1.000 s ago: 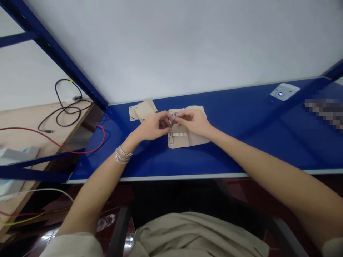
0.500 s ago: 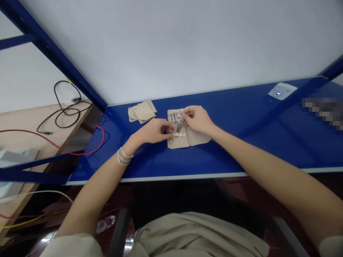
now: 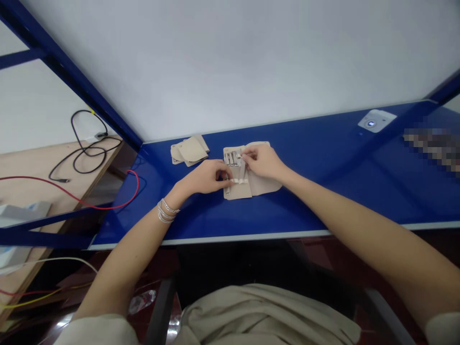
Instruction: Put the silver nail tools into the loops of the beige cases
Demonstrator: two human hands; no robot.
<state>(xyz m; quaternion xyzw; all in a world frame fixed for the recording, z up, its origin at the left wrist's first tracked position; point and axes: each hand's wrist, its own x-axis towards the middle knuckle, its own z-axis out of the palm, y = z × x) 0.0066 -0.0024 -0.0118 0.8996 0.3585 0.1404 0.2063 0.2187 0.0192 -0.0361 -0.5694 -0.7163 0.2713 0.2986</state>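
Note:
An open beige tool pouch (image 3: 240, 189) lies flat on the blue table (image 3: 323, 191), with several small metal tools in a row under a white elastic strap. My left hand (image 3: 204, 176) rests on the pouch's left edge, fingertips pinched at the strap. My right hand (image 3: 264, 161) sits over the pouch's right flap, its fingers pinched on a slim metal tool (image 3: 244, 167) that points down into the strap. Silver bracelets circle my left wrist.
A pile of closed beige pouches (image 3: 189, 150) lies further back on the left. A small white device (image 3: 376, 120) with a lit button sits far right. Black and red cables (image 3: 86, 153) trail over the wooden bench on the left. A blue frame post rises at left.
My hands have come apart. The left one dropped to the pouch's strap, and the right one carried the metal tool up and over to the row of tools.

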